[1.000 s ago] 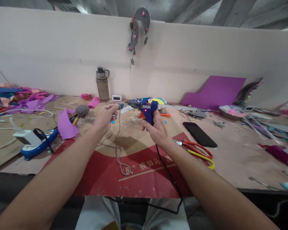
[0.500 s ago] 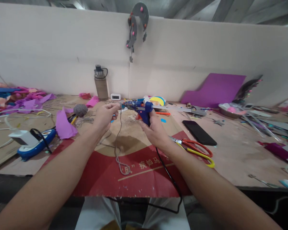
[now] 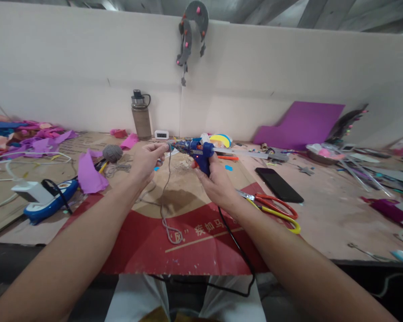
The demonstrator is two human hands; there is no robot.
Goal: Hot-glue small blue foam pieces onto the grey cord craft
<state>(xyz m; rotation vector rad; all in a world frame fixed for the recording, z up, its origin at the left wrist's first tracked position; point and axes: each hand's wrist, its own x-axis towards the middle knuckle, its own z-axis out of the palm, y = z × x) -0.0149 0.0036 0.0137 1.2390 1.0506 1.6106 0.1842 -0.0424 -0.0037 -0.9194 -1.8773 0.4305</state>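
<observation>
My right hand [image 3: 215,182] is wrapped round the handle of a blue hot glue gun [image 3: 198,152], its red light on and its black cord [image 3: 237,250] trailing down toward me. The nozzle points left at my left hand [image 3: 147,162], whose fingertips pinch the top of a grey cord [image 3: 164,210]. The cord hangs down and its end lies looped on the red and brown cardboard [image 3: 188,241]. Both hands are raised above the cardboard, close together.
Red and yellow scissors [image 3: 272,208] and a black phone [image 3: 278,185] lie right of my hands. A ball of grey yarn [image 3: 113,153], purple felt scraps [image 3: 90,172], a blue and white device [image 3: 43,197] and a bottle [image 3: 141,115] sit left. Purple sheet [image 3: 298,125] leans at back.
The glue gun tipped from nozzle-up to pointing left, and its nozzle closed in on the cord end pinched in my left hand. The view shifted slightly.
</observation>
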